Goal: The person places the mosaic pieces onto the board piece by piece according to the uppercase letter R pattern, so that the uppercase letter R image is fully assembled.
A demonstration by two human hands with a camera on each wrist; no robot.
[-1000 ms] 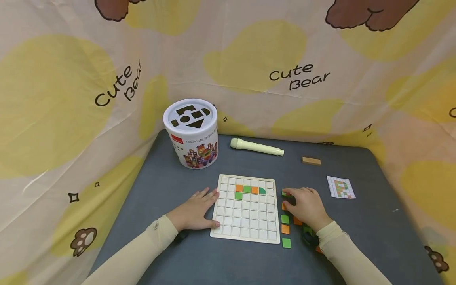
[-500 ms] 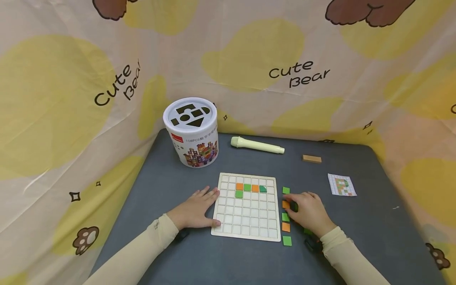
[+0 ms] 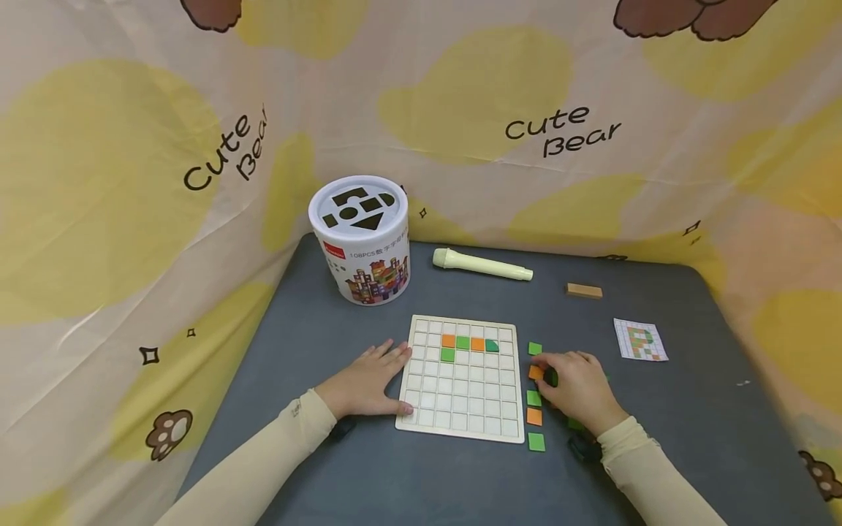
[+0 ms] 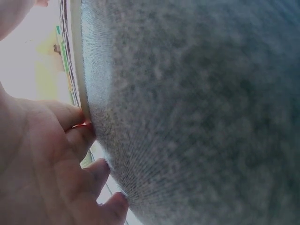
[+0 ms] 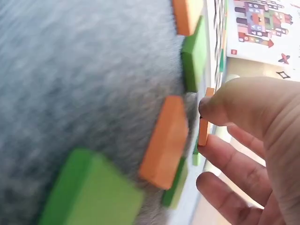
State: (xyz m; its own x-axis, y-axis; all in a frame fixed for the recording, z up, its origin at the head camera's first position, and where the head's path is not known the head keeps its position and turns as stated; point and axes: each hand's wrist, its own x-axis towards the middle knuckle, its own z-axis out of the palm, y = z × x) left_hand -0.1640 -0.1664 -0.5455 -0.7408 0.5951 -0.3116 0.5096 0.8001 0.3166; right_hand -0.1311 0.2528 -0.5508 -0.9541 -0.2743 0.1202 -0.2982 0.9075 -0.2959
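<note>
A pale gridded board (image 3: 460,431) lies on the dark table, with several orange and green tiles in its upper cells. My left hand (image 3: 365,383) rests at the board's left edge, fingers spread; the left wrist view shows its fingertips (image 4: 101,171) touching the edge. Right of the board, my right hand (image 3: 579,387) pinches an orange square tile (image 5: 204,124) between thumb and finger. That tile belongs to a column beside the board, between a green tile (image 3: 535,348) and another green tile (image 3: 533,398). My right hand partly covers more tiles beneath it.
A white tub (image 3: 362,248) with shape holes in its lid stands at the back left. Behind the board lie a pale microphone-shaped stick (image 3: 482,264) and a small wooden block (image 3: 584,291). A paper card (image 3: 641,340) with a coloured grid pattern lies at the right.
My right hand has moved from the column's top green tile toward me to the orange one, leaving the green tile uncovered. The left hand stays at the board. The head view has shifted slightly.
</note>
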